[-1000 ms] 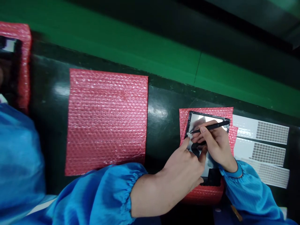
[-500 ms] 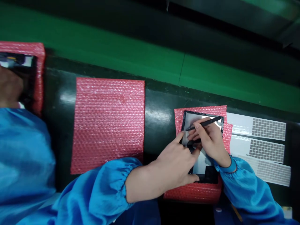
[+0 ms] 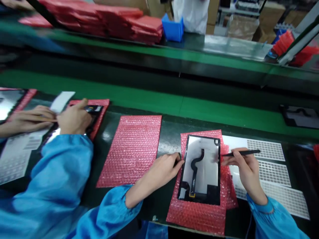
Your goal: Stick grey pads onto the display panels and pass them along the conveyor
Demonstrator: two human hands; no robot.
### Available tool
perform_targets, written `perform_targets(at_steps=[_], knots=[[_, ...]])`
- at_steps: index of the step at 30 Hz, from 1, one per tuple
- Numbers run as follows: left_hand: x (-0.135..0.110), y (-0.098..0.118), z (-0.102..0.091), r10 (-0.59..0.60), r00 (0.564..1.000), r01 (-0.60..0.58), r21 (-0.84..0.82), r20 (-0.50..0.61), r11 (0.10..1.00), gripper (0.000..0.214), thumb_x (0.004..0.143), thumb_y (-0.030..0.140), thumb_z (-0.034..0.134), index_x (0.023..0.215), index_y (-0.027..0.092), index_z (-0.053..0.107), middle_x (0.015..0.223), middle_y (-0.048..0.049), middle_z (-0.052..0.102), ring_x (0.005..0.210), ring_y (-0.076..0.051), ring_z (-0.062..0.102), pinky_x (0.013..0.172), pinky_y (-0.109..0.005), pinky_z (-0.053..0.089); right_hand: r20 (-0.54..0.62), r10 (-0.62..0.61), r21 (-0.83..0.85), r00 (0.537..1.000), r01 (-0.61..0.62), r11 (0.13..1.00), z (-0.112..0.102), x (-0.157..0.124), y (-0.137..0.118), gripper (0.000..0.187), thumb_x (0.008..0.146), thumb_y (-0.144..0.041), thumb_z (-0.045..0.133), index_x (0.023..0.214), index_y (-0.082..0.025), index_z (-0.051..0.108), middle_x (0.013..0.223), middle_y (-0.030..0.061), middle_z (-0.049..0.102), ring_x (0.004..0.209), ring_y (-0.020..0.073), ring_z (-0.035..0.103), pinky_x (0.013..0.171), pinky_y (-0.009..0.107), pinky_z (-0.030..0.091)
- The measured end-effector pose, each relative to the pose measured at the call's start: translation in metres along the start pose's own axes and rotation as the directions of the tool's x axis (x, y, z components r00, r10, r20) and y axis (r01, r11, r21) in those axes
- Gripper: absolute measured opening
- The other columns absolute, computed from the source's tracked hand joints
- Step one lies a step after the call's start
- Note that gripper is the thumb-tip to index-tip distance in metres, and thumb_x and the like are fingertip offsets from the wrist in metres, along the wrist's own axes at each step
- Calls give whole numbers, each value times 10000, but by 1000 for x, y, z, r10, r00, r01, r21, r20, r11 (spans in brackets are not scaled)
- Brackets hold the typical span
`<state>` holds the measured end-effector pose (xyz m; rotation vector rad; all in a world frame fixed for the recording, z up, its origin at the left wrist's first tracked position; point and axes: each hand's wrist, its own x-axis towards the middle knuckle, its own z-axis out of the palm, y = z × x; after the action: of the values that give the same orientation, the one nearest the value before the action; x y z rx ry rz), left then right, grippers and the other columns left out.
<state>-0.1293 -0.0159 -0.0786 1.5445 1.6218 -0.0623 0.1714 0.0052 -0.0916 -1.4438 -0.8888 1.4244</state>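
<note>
A dark-framed screen panel point(image 3: 205, 156) with a black flex cable point(image 3: 195, 166) lies face down on a pink bubble-wrap sheet point(image 3: 196, 214). My left hand point(image 3: 163, 169) rests at the panel's left edge, its fingers closed together and pinching that edge. To the right of the panel, my right hand point(image 3: 245, 166) is closed on a thin black pen-like tool point(image 3: 241, 153). The tool's tip points left towards the panel's upper right corner and hovers beside it.
Sheets of small grey stickers point(image 3: 270, 151) lie under and beside my right hand. A bare pink bubble-wrap sheet point(image 3: 132, 149) lies to the left. A co-worker's blue sleeve point(image 3: 57, 176) and hands point(image 3: 72, 118) work on another panel further left. A green belt point(image 3: 159, 99) runs behind, with pink stacks point(image 3: 119, 16) beyond it.
Both hands have come off the panel's face: the left to its left edge, the right with the tool to its right side. The view has lifted, showing the co-worker and the far bench.
</note>
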Motion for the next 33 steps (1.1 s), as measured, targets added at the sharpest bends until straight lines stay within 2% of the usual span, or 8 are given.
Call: perform_targets(at_steps=[5,10,13,19,24,28,31,33], knots=[[0,-9,13,50,999,-49,-130,11,990,311,1009,417,439,860,216,624,787,-27,688,751,-204,661,715,-311,452,-100,36,1,994,-36,999,-42,-3,35,488,841,-619,846,968,-181,671,719,77,801,603,263,793,608,358,676],[6,-10,26,32,995,-45,-156,-90,987,266,987,372,391,848,221,560,807,-25,658,772,-195,628,723,-302,445,-99,60,66,993,-54,996,-48,8,73,558,816,-668,840,1010,-174,669,765,98,810,633,280,790,635,395,679],[8,-14,26,-23,990,3,-141,-140,990,199,945,360,470,853,217,572,734,-10,607,716,-200,585,683,-315,386,-66,53,99,996,-46,994,-46,7,85,542,841,-651,829,1047,-178,663,792,100,814,655,283,791,658,404,675],[-2,-17,23,11,999,-22,-262,-44,965,277,930,435,571,763,215,570,707,0,589,677,-183,535,657,-308,379,-83,0,85,997,7,996,-42,-2,76,511,863,-647,813,1020,-183,667,787,107,812,668,284,799,670,400,678],[-15,-10,30,-7,983,-78,-457,-182,886,353,1013,542,469,834,238,467,815,1,543,748,-173,515,709,-301,446,-94,-36,112,995,46,993,-40,-5,63,453,900,-613,797,1019,-197,660,775,75,803,636,248,791,664,376,677],[-15,-1,35,-56,957,-131,-599,-284,790,413,909,555,691,1128,277,478,1052,-22,647,688,-127,548,597,-251,441,-98,-47,127,994,59,990,-39,-7,63,412,943,-597,756,1023,-205,654,764,62,798,637,235,788,657,371,678],[1,4,25,-119,923,-193,-709,-365,678,549,817,473,840,1214,283,511,1135,-50,709,608,-93,563,537,-223,440,-73,-50,144,996,60,988,-37,-8,64,386,971,-582,727,1034,-209,650,781,56,800,644,224,788,660,356,669],[27,5,10,-130,906,-229,-724,-403,651,583,784,467,869,1218,283,527,1145,-54,730,660,-120,638,573,-233,500,-67,-50,150,997,59,987,-35,-9,64,388,977,-588,713,1039,-209,652,758,47,790,647,222,788,663,346,661]])
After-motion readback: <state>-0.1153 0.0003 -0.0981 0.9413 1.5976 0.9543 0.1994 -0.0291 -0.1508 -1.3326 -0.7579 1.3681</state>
